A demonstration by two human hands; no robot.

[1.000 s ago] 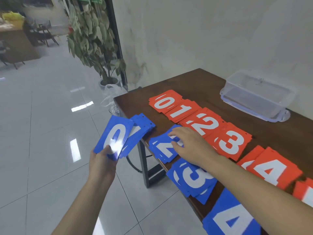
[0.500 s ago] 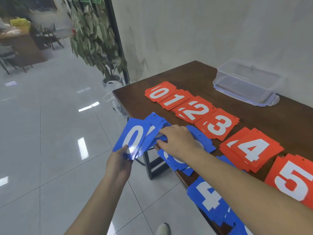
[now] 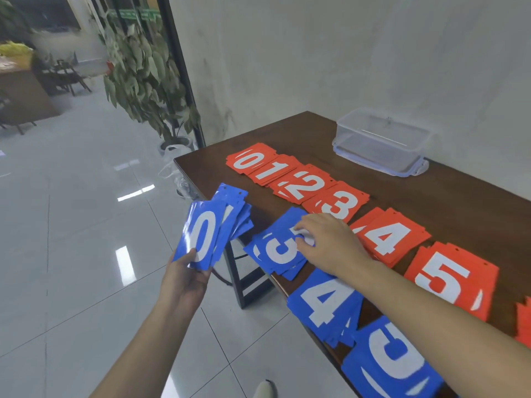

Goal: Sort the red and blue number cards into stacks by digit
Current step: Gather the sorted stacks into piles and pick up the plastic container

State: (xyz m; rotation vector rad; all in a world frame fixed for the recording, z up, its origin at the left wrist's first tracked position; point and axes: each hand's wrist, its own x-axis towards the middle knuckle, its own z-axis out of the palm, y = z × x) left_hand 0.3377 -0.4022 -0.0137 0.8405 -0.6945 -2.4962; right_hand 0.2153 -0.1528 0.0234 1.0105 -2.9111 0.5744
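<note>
Blue 3 stack [image 3: 280, 249] lies at the table's near-left edge, cards a bit fanned, partly overhanging the edge. Right hand [image 3: 327, 244] rests on its far-right part, fingers curled w/ tips on the top card; whether it pinches a card or just presses, can't tell.

Left hand [image 3: 184, 278] is off the table to the left, over the floor, gripping a blue 0 stack [image 3: 205, 234] from below, thumb on the front card beside the digit. More blue cards fan out behind the 0 up & right, top corners w/ punched holes; their digits are mostly hidden.

Nearer the camera along the same edge: blue 4 stack [image 3: 326, 304], just beside the 3s, then blue 5 stack [image 3: 392, 360] at the bottom, partly under the right forearm.

Behind the blue row runs a red row, left to right: red 0 stack [image 3: 250, 160], red 1 stack [image 3: 273, 169], red 2 stack [image 3: 304, 183], red 3 stack [image 3: 340, 203], red 4 stack [image 3: 390, 237], red 5 stack [image 3: 448, 278]. 0–3 overlap each neighbour; 4 & 5 sit a little apart. A further red edge shows at the far right, digit cut off.

Table [image 3: 431, 202] is dark wood, set against a pale wall. Clear box [image 3: 382, 140] w/ lid stands at the back, well apart from the cards. Plant [image 3: 143, 70] in a pot stands on the tiled floor [image 3: 71, 254] beyond the table's left end. A shoe tip [image 3: 265, 389] shows at the bottom edge.
</note>
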